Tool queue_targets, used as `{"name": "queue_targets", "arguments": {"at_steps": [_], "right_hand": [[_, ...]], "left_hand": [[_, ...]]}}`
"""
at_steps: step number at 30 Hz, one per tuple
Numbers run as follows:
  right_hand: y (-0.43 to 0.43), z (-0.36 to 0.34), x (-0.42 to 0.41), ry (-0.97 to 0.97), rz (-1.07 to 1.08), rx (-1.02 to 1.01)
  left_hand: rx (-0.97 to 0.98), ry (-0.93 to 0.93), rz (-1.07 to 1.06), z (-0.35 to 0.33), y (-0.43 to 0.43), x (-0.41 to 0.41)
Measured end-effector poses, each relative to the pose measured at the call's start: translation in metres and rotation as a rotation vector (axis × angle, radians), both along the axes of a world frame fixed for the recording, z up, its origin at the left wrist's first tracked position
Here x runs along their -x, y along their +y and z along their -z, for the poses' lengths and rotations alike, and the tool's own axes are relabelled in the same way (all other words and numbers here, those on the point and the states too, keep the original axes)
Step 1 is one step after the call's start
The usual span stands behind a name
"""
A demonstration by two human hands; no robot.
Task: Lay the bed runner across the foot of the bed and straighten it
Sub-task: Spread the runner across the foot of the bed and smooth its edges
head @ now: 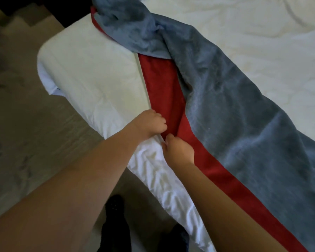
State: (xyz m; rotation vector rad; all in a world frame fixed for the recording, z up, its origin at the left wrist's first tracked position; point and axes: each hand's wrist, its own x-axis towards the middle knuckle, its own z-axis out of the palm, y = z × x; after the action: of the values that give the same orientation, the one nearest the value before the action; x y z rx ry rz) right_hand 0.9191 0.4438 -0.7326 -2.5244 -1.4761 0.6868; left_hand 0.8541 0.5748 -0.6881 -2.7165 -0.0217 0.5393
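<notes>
At the foot of the bed (91, 75), bed runner (235, 128) is down but not flat. Grey face is up, red side (162, 84) is folded out along the near edge, and the far end is twisted + bunched by the corner. Left hand (150, 124) and right hand (178, 150) sit close together on the red edge, both w/ fingers curled into the fabric, gripping it. Fingertips are hidden by cloth, so can't tell the exact pinch.

Step, imo: straightening; laying looks mostly done. Next move prob needs the near edge pulled taut along the mattress side and the red fold turned under so grey lies flat. Then work out the twist at the far end.

Risk: a tug from mid-length could drag the white sheet (153, 171), rumpled just below the hands.
</notes>
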Motion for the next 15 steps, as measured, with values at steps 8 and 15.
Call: {"name": "queue_targets", "arguments": {"at_steps": [8, 15], "right_hand": [[-0.007, -0.002, 0.059, -0.235, -0.017, -0.071], [0.009, -0.002, 0.066, -0.239, 0.045, -0.012]], "left_hand": [[0.312, 0.2, 0.11, 0.016, 0.023, 0.025], [0.298, 0.042, 0.187, 0.013, 0.065, 0.04]]}}
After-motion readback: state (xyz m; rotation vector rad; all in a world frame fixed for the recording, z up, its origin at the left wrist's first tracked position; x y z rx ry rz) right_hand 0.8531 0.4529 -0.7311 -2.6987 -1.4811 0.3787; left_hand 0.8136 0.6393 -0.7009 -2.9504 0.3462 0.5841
